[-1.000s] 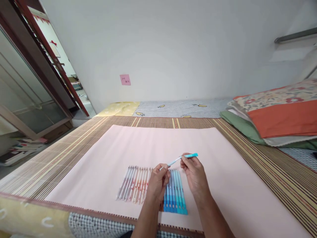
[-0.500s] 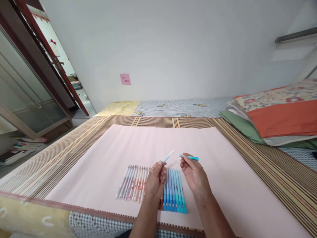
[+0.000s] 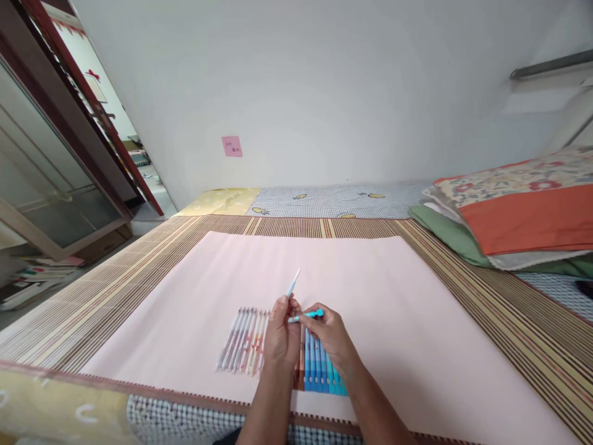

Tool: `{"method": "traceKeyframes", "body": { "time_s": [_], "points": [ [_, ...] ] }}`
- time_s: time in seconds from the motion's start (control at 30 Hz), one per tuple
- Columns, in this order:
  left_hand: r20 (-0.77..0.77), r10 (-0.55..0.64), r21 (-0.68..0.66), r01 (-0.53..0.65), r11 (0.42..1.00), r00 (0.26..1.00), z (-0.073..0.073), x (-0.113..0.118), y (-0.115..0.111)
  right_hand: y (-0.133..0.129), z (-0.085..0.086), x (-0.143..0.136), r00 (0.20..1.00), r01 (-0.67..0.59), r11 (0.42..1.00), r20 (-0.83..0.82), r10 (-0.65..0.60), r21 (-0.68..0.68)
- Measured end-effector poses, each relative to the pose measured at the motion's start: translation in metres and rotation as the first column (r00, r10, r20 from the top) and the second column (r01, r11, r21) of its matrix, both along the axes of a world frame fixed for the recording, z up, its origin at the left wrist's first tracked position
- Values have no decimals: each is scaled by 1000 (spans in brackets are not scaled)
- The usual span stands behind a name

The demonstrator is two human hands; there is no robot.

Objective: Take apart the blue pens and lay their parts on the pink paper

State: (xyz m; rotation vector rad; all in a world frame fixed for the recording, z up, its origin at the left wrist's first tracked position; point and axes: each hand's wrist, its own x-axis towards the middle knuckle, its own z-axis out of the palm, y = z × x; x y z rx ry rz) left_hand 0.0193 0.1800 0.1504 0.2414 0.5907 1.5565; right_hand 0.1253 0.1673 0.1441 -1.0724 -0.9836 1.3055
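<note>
Left hand (image 3: 280, 337): grasping a pen (image 3: 293, 285), tip pointing up and away. Right hand (image 3: 331, 337): pinching a turquoise cap (image 3: 306, 316) (held crosswise, touching the left hand's fingers). Beneath both: a row of pens (image 3: 278, 352), pink at left, blue at right, lying on pink paper (image 3: 417, 321) spread over a striped mat (image 3: 509, 296) on the bed.

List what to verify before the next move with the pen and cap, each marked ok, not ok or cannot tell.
1. Left hand grips the pen body: ok.
2. Right hand pinches the teal cap: ok.
3. Cap seated on the pen: not ok, the two are apart.
4. Pen tip clear of the pink sheet: ok, raised.
5. Row of pens lies in line: ok where visible.
6. Which end the cap meets: cannot tell.
</note>
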Motion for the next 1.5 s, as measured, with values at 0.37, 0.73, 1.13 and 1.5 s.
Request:
{"method": "traceKeyframes", "body": {
  "time_s": [0.37, 0.73, 1.13, 1.5],
  "points": [
    [84, -174, 101, 165, 981, 981, 8, -12, -4, -12, 38, 20, 917, -227, 966, 360, 169, 124],
    [84, -488, 121, 477, 871, 869, 0, 16, -17, -4, 49, 45, 964, 114, 959, 205, -170, 259],
    [185, -467, 106, 455, 884, 865, 0, 14, -17, -9, 57, 46, 927, 306, 892, 110, -359, 333],
    [247, -443, 117, 427, 896, 862, -1, 9, -13, -7, 57, 50, 886, 462, 857, -171, -432, 227]
  ]
}}
